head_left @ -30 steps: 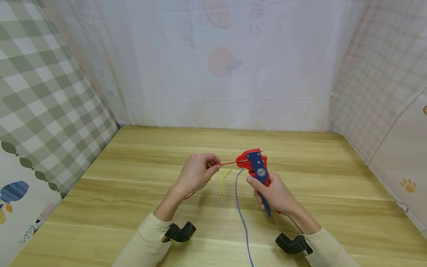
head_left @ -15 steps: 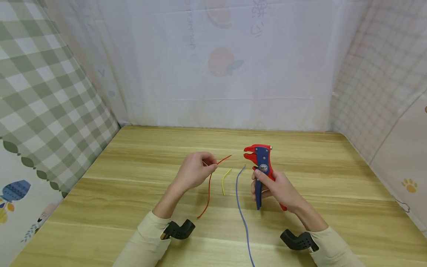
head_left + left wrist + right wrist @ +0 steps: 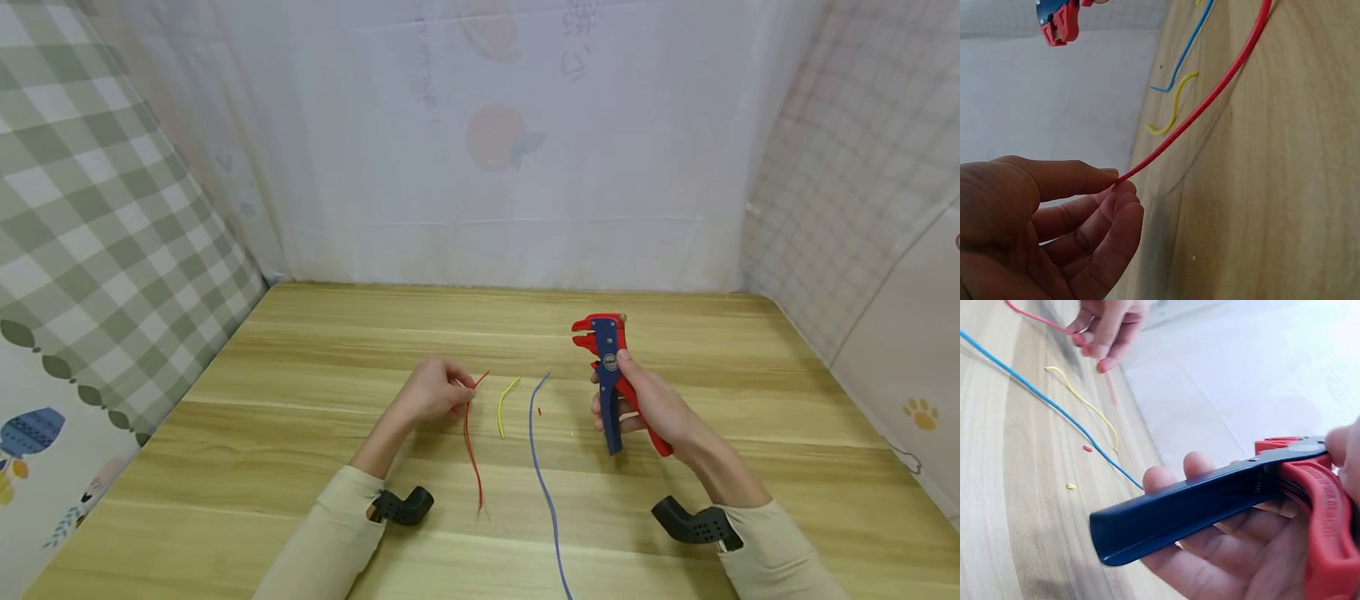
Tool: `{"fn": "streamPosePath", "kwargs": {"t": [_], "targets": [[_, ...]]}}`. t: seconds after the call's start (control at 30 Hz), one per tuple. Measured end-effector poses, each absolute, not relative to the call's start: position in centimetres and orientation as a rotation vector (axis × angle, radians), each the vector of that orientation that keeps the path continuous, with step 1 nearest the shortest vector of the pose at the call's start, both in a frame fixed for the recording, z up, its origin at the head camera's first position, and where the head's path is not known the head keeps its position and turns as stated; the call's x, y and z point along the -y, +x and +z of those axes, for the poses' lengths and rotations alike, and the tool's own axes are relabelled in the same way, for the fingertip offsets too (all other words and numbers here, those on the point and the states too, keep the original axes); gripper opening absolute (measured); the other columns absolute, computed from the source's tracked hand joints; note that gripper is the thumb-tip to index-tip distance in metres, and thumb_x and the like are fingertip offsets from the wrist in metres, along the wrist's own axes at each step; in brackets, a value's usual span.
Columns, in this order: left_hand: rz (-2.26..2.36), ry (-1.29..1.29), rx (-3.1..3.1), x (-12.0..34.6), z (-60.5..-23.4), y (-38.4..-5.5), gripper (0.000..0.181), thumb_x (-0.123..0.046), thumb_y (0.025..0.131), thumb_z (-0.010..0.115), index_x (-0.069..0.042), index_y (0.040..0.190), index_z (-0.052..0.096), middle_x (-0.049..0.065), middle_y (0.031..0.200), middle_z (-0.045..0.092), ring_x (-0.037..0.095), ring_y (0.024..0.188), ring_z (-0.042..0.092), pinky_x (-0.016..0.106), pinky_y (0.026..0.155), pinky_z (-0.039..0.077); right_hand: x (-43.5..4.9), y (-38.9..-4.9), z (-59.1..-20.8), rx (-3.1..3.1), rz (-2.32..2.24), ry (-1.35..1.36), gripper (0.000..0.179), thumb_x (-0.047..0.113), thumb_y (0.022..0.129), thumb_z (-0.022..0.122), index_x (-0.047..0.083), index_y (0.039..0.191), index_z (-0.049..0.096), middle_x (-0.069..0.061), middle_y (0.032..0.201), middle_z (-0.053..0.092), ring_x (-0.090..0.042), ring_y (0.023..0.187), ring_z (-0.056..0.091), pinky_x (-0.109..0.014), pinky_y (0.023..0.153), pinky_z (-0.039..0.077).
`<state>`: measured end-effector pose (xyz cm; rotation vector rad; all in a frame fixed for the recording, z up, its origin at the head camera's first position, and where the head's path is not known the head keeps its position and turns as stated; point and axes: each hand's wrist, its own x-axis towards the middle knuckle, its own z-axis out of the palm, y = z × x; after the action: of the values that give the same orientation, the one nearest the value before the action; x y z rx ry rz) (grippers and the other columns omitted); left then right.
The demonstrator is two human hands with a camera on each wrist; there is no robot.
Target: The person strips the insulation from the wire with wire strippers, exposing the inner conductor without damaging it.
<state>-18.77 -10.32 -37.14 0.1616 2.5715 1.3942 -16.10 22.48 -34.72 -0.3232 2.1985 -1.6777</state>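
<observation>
Between thumb and fingertips, my left hand (image 3: 437,390) pinches a red wire (image 3: 471,450) close to its far end; the wire's long part hangs toward the front, as the left wrist view also shows (image 3: 1210,100). My right hand (image 3: 656,408) grips a red and blue wire stripper (image 3: 609,362), fingers around its handles, with the tool's jaws apart and pointing left. In the right wrist view the blue handle (image 3: 1172,512) lies across the fingers. A short yellow wire (image 3: 502,410) and a longer blue wire (image 3: 542,475) lie on the table between the hands.
A tiny red scrap (image 3: 539,411) and a tiny yellow scrap (image 3: 572,433) lie on the wooden table (image 3: 337,333) right of the blue wire. A white curtain (image 3: 375,192) closes off the back, and a checked cloth (image 3: 90,183) hangs at the left.
The red wire has come out of the stripper's jaws. My left hand lowered slightly with the wire, while my right hand moved right with the stripper. A small red scrap now shows on the table.
</observation>
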Motion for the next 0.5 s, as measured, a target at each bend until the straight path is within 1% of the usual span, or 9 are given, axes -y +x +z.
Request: {"fn": "streamPosePath", "kwargs": {"t": [0.13,0.23,0.37,0.5], "targets": [[1.383,0.171,-2.582,10.12,-37.69,-18.92,0.007,-0.002,0.094,0.071,0.002,0.095,0.076,0.006,0.069,0.071,0.010,0.053,0.061,0.024,0.054,0.055,-22.53,-16.28,-34.67,-2.185,-1.650,-0.300,0.072,0.051,0.114,0.032,-0.013,0.148,0.036,-0.017,0.107,0.069,-0.030,0.098,0.074,-0.042,0.084,0.063],[1.366,0.154,-2.603,9.91,-37.91,-18.93,0.006,-0.002,0.094,0.072,0.002,0.094,0.076,0.006,0.068,0.071,0.010,0.052,0.061,0.024,0.052,0.055,-22.46,-16.28,-34.79,-2.186,-1.651,-0.294,0.066,0.046,0.114,0.039,-0.012,0.146,0.037,-0.020,0.111,0.068,-0.030,0.101,0.074,-0.041,0.082,0.063],[1.352,0.129,-2.614,9.72,-38.10,-18.90,0.005,-0.001,0.093,0.071,0.001,0.093,0.076,0.004,0.067,0.070,0.010,0.051,0.060,0.023,0.051,0.055,-22.37,-16.18,-34.96,-2.218,-1.666,-0.255,0.063,0.042,0.112,0.049,-0.013,0.140,0.042,-0.017,0.110,0.068,-0.030,0.095,0.078,-0.039,0.078,0.064],[1.331,0.127,-2.632,9.67,-38.23,-18.94,0.005,-0.001,0.092,0.070,0.000,0.093,0.075,0.004,0.066,0.070,0.010,0.051,0.060,0.022,0.049,0.053,-22.45,-16.21,-35.05,-2.267,-1.642,-0.198,0.064,0.043,0.110,0.055,-0.014,0.137,0.046,-0.020,0.107,0.070,-0.029,0.089,0.079,-0.039,0.074,0.065]]}}
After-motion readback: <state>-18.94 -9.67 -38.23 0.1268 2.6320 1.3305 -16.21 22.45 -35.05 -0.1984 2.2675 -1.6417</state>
